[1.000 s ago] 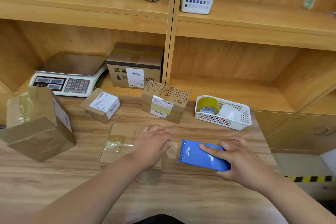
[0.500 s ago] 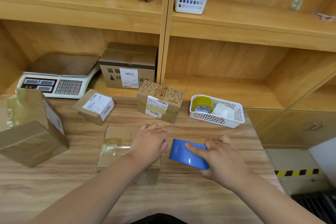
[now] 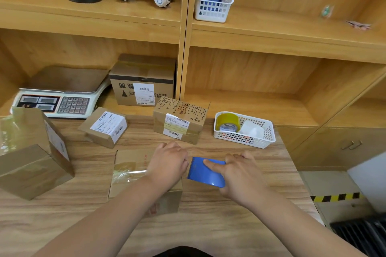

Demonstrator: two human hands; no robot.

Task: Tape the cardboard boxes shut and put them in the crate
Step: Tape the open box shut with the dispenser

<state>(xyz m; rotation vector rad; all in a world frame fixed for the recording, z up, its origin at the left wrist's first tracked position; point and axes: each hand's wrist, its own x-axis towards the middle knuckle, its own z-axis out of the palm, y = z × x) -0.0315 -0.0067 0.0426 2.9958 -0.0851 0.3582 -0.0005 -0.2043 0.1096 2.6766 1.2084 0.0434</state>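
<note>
Your left hand (image 3: 168, 165) lies on top of the flat cardboard box (image 3: 129, 165) in the middle of the table (image 3: 208, 225), with its fingers curled down over the box's right edge, holding it in place. A strip of clear tape (image 3: 127, 173) runs across the box top and disappears under that hand. Your right hand (image 3: 242, 175) grips the blue tape dispenser (image 3: 205, 174), forefinger stretched along its top and the other fingers wrapped round its far side. The dispenser's toothed end sits right against the knuckles of your left hand, at the box's right edge. Behind your hands stand a patterned box (image 3: 180, 119) and a small labelled box (image 3: 105, 126), and a big box (image 3: 31, 158) wrapped in tape sits at the table's left edge. Another box (image 3: 143, 78) rests in the shelf beside the scale (image 3: 60, 94). To the right, a white basket (image 3: 246, 142) holds a yellow roll of tape (image 3: 227, 122).
</note>
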